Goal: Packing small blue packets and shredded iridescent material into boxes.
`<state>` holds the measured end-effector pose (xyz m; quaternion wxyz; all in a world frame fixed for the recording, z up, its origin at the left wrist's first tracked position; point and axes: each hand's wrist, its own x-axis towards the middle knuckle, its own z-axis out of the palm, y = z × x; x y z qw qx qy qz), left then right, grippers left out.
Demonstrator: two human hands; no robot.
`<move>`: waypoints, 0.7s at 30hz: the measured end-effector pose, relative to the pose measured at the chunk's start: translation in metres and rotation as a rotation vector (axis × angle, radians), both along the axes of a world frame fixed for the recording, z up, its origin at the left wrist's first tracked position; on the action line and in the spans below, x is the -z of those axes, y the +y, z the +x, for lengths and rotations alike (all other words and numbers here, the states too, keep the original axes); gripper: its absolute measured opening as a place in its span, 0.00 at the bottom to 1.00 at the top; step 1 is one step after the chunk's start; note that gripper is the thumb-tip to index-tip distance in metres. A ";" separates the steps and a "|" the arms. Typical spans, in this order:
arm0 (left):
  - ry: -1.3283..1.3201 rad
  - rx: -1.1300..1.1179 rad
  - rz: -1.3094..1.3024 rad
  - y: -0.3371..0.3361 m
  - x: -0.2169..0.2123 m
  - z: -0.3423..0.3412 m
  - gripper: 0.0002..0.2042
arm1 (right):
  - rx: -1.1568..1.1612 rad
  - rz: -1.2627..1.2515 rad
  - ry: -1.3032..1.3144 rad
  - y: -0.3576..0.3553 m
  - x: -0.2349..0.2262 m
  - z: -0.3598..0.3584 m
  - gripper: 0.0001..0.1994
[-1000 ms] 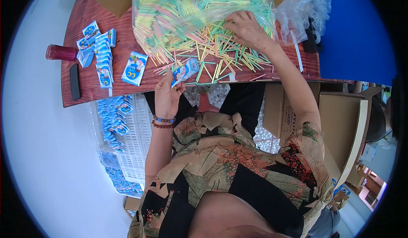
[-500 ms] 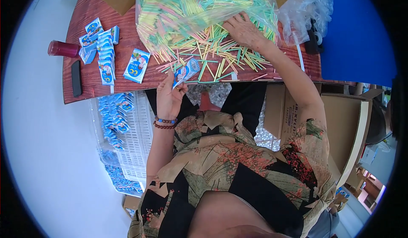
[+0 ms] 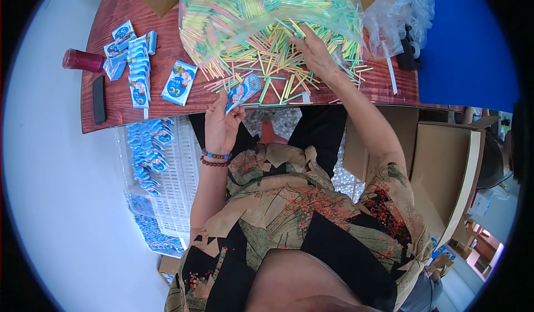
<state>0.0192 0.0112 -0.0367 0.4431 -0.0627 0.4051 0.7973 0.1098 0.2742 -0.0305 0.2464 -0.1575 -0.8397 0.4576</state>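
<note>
1. Nearest, at the near table edge: left hand (image 3: 221, 127), beaded bracelets at the wrist, fingers closed around a small blue-and-white packet (image 3: 243, 91) held tilted, upper end pointing far and right.
2. Left of that, below table level: white slatted crate (image 3: 177, 184) with more blue packets along its left side.
3. On the reddish wooden table (image 3: 111, 117): loose thin sticks (image 3: 278, 86) in yellow, green and pink, scattered just beyond the held packet.
4. Farther: right hand (image 3: 316, 53) palm down among the sticks, fingers spread and bent; grip on any stick impossible to tell.
5. Far centre: clear plastic bag (image 3: 250, 11) bulging with the same sticks.
6. Far left: blue packets in a row (image 3: 139, 61), dark phone (image 3: 99, 99), red cylinder (image 3: 80, 60).
</note>
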 end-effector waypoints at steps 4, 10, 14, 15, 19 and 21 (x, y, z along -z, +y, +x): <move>-0.012 -0.015 -0.024 -0.003 -0.001 0.000 0.10 | 0.054 -0.360 0.015 -0.018 -0.016 -0.001 0.12; -0.010 -0.018 0.016 -0.005 0.004 -0.002 0.10 | 0.039 -0.537 0.148 -0.051 0.000 -0.014 0.10; -0.017 -0.027 0.000 -0.004 0.001 -0.001 0.10 | -0.013 -0.597 0.132 -0.056 0.015 -0.013 0.11; -0.022 -0.024 0.006 -0.005 0.001 -0.001 0.11 | -0.015 -0.598 0.129 -0.059 0.015 -0.013 0.11; -0.025 -0.014 0.030 -0.005 0.003 -0.001 0.11 | -0.010 -0.435 0.094 -0.060 0.018 -0.014 0.07; -0.025 -0.018 0.026 -0.006 0.004 -0.002 0.11 | -0.014 -0.347 0.074 -0.059 0.018 -0.013 0.06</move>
